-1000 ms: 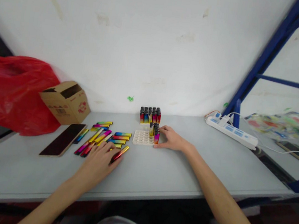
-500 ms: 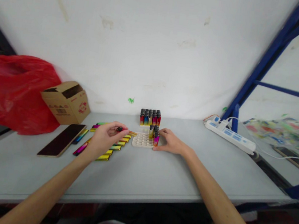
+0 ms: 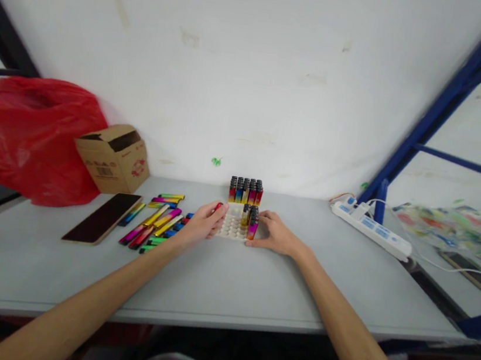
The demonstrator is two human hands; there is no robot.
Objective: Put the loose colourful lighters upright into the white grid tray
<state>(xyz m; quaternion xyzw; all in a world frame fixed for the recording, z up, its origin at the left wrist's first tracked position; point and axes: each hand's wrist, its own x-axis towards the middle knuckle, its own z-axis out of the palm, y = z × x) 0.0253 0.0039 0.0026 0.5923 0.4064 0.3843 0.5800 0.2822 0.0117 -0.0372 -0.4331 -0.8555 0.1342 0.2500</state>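
My left hand [image 3: 205, 222] is closed around a lighter [image 3: 218, 206]; only a small red part of it shows past the fingers. It is at the left end of a white tray [image 3: 233, 235] with round holes. My right hand [image 3: 276, 233] grips the tray's right end, thumb at the front corner and fingers behind, beside a short row of upright lighters [image 3: 252, 229] standing in it. Behind the tray stands a block of upright lighters [image 3: 245, 192] in several colours. Loose lighters [image 3: 157, 225] lie spread on the table left of my left hand.
A dark-screened phone [image 3: 102, 218] lies on the left, in front of an open cardboard box [image 3: 113, 157] and a red plastic bag [image 3: 42, 136]. A white power strip [image 3: 371, 228] with cables lies at the right near a blue metal frame [image 3: 436, 105]. The wall [image 3: 258, 76] closes off the back.
My left hand has moved right with its lighter, from over the loose lighters to the tray's left end. My right hand keeps its place at the tray. The camera view has shifted slightly.
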